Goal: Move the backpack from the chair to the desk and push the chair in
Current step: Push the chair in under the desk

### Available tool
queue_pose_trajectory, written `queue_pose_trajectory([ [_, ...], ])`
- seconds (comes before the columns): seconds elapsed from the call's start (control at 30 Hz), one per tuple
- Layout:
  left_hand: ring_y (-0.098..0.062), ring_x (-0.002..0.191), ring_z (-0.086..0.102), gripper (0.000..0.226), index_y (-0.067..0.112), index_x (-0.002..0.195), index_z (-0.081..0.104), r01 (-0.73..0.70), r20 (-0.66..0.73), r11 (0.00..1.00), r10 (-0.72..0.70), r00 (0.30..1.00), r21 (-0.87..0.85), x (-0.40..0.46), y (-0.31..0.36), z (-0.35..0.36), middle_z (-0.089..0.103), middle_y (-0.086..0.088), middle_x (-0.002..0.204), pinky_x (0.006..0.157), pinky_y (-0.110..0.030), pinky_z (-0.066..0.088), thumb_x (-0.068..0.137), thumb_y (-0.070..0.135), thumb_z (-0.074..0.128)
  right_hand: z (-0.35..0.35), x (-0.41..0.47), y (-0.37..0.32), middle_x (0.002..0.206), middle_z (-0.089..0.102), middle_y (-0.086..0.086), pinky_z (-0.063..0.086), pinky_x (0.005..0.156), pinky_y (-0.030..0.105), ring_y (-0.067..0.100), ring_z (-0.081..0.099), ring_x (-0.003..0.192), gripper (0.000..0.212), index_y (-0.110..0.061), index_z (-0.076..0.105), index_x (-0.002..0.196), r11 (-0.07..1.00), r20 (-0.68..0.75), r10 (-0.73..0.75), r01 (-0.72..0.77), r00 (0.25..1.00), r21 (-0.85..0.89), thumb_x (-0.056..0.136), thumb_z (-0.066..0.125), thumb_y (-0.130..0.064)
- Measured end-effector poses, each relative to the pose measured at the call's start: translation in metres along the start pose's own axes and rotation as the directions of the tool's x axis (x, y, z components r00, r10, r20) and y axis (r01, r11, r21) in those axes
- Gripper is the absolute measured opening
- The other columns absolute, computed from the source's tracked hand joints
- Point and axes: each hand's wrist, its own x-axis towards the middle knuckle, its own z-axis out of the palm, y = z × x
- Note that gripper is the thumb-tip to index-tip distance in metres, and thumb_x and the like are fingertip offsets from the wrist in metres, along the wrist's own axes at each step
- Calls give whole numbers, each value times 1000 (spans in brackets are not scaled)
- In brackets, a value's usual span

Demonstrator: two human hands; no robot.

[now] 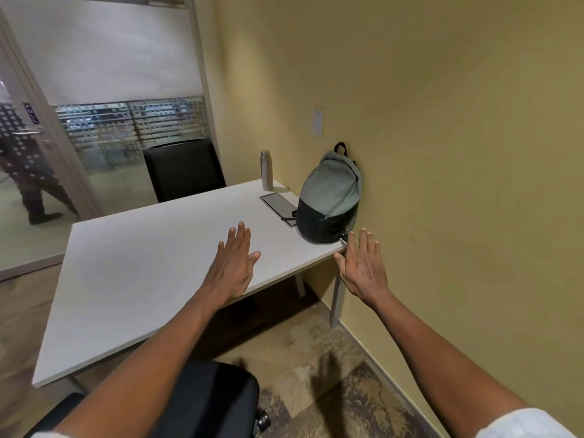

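Note:
A grey-green and black backpack stands upright on the white desk, at its right end, leaning against the yellow wall. My left hand hovers over the desk's near edge, fingers spread, holding nothing. My right hand is open too, just past the desk's right corner, a little below the backpack. A black chair sits at the bottom of the view under my left forearm, its seat bare and out from under the desk.
A steel bottle and a flat cable hatch lie behind the backpack. A second black chair stands across the desk. The yellow wall runs close on the right. A person walks behind the glass door.

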Motion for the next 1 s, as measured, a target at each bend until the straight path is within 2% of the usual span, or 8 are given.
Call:
queue_pose_trajectory([
  [0.17,-21,153,-11,61,13,158,1,-51,-7,999,51,999,-6,-30,-35,-21,-11,-4,167,124,-42,-1,107,33,28,-4,-32,-36,161,17,25,14,122,47,37,16,150,68,-4,18,156,999,-10,37,-37,999,-12,104,22,-48],
  [0.37,-19,153,-13,61,14,158,0,-133,3,991,133,991,-16,-85,-102,-57,-12,-3,166,122,-39,-4,107,33,27,-12,-93,-115,162,12,25,10,123,47,37,12,151,71,-3,12,156,993,-18,115,-115,993,-30,103,18,-49],
  [0.53,-18,152,-13,61,14,158,-1,-159,64,987,160,985,-31,-126,-153,-82,-13,-2,166,120,-36,-7,107,33,27,-21,-145,-177,163,9,26,8,124,48,37,8,151,70,-3,12,157,983,-17,185,-185,983,-5,104,17,-50],
  [0.63,-20,153,-12,61,13,158,-1,-162,104,986,164,981,-27,-148,-177,-87,-12,-3,167,122,-40,-4,107,34,25,-25,-175,-203,163,9,25,10,124,48,37,9,151,70,-4,13,157,978,-4,206,-206,979,-27,104,15,-50],
  [1.0,-20,153,-13,62,12,158,-1,-192,59,981,194,979,-42,-187,-196,-120,-13,-4,166,121,-38,-6,107,34,28,-50,-222,-241,164,6,23,5,124,45,34,6,152,70,-5,10,157,977,-15,212,-212,977,-16,104,16,-50],
])
